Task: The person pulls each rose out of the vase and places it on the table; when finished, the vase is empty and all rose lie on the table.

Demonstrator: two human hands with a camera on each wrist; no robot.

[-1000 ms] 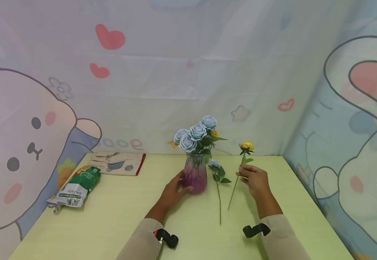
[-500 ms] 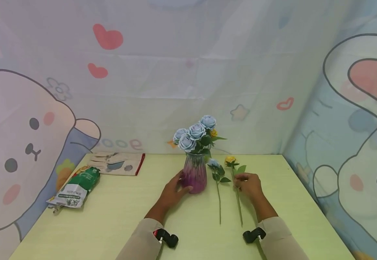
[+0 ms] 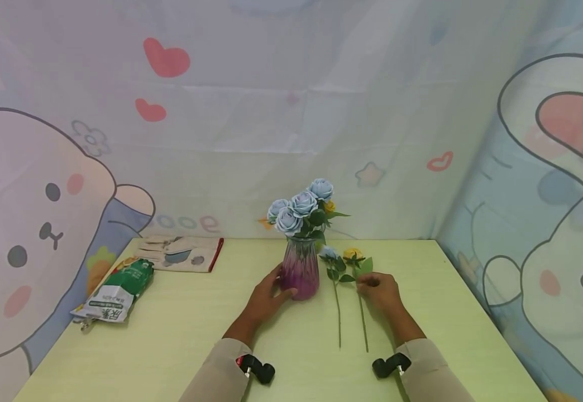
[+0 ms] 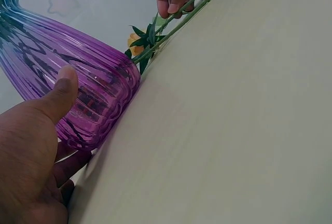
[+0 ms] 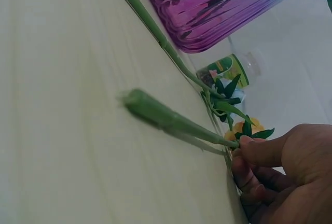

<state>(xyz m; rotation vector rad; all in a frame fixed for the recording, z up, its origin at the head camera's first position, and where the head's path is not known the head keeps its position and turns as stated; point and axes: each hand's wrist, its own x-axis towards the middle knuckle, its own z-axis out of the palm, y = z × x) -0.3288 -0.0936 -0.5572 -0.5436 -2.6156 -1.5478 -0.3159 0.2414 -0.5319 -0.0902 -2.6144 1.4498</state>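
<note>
A ribbed glass vase (image 3: 300, 273), purple at the base and bluish at the neck, stands upright with several blue roses (image 3: 304, 204) and a yellow bloom (image 3: 329, 206) in it. My left hand (image 3: 266, 296) holds its lower side, thumb in front and fingers behind, as the left wrist view shows. With thumb and fingers, my right hand (image 3: 381, 290) pinches the green stem (image 5: 181, 125) of a yellow rose (image 3: 353, 254). That stem lies low over the table, beside a single blue rose (image 3: 329, 254) lying right of the vase. The right wrist view shows the pinch closely.
At the table's back left lie pale cloth gloves (image 3: 181, 252) with a red edge. In front of them is a green and white bag (image 3: 120, 290). A printed cloth wall (image 3: 291, 123) borders the pale yellow table (image 3: 181, 346) at the back and sides.
My right hand has lowered the yellow rose from a raised, tilted position and moved it left, close beside the lying blue rose. The left hand and the vase have stayed put.
</note>
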